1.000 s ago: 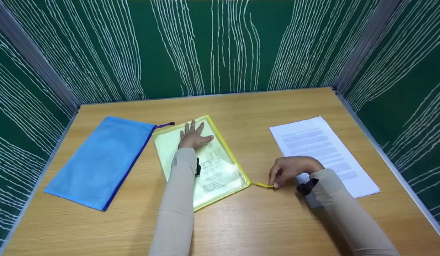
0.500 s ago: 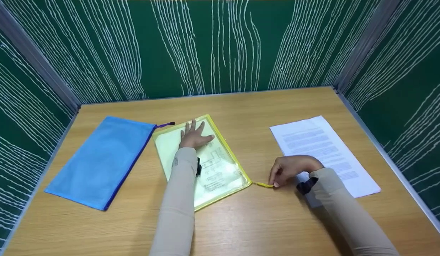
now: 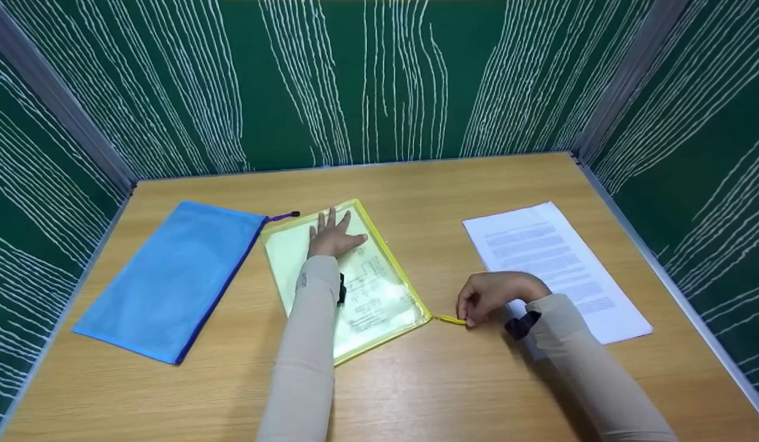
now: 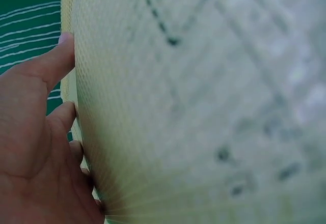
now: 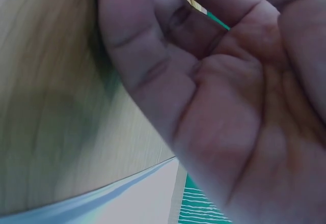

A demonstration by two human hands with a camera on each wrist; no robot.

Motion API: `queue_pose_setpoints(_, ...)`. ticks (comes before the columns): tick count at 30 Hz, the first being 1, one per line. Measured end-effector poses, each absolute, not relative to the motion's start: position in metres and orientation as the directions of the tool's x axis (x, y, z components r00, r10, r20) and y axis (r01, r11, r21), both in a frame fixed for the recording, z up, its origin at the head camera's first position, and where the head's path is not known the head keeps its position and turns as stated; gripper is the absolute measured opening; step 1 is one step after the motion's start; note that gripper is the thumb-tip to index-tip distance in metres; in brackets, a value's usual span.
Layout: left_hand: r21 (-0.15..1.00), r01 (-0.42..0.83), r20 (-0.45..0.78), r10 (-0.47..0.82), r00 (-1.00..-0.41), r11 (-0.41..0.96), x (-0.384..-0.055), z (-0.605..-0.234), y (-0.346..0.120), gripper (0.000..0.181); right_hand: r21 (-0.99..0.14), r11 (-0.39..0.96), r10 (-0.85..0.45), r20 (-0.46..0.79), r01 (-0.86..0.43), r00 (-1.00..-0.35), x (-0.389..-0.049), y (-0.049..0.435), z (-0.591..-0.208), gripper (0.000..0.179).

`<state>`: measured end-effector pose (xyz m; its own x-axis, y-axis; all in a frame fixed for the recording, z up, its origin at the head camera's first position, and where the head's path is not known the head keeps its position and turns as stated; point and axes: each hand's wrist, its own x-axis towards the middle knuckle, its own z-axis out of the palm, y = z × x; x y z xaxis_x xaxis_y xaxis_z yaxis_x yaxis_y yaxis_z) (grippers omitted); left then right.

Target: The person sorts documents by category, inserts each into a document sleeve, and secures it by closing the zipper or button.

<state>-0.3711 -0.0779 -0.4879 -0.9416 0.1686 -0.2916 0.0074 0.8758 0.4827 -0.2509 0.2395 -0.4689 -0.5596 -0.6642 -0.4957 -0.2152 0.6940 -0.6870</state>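
Note:
A clear zip pouch with yellow edging [image 3: 379, 307] lies slanted in the middle of the table, a printed sheet showing through it. My left hand [image 3: 335, 238] rests on its upper part with the fingers spread; in the left wrist view its fingertips [image 4: 65, 56] meet the pouch's mesh surface. From the pouch's near right corner a yellow pull tab [image 3: 451, 320] sticks out. My right hand [image 3: 493, 294] pinches the end of this tab between thumb and curled fingers. In the right wrist view those fingers [image 5: 137, 46] are bent, and the tab is hidden.
To the left lies a blue zip pouch [image 3: 173, 282] with a purple edge and pull cord [image 3: 284, 216]. A stack of printed paper [image 3: 539, 236] is at the right, partly under the right wrist. Green walls with white lines [image 3: 404, 80] border the wooden table [image 3: 416, 393].
The right hand, still pinching the tab, appears slightly shifted left, along with a small shift of the whole view. The left hand stays in its place on the yellow-edged pouch.

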Motion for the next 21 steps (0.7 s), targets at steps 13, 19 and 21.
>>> queue_pose_setpoints(13, 0.486, 0.04, -0.246, 0.18, -0.952, 0.873, -0.3668, -0.4908, -0.0796, 0.079, -0.694, 0.681, -0.675, -0.471, -0.234, -0.568, -0.2492, 0.2392, -0.4708, 0.008)
queue_pose_setpoints(19, 0.486, 0.034, -0.253, 0.178, -0.951, 0.874, -0.3673, -0.4903, -0.0786, 0.079, -0.674, 0.68, -0.678, -0.43, -0.287, -0.596, -0.2503, 0.2391, -0.4699, 0.006)
queue_pose_setpoints(21, 0.482, 0.035, -0.254, 0.177, -0.951, 0.876, -0.3681, -0.4906, -0.0779, 0.079, -0.668, 0.681, -0.676, -0.415, -0.301, -0.609, -0.2507, 0.2391, -0.469, 0.007)
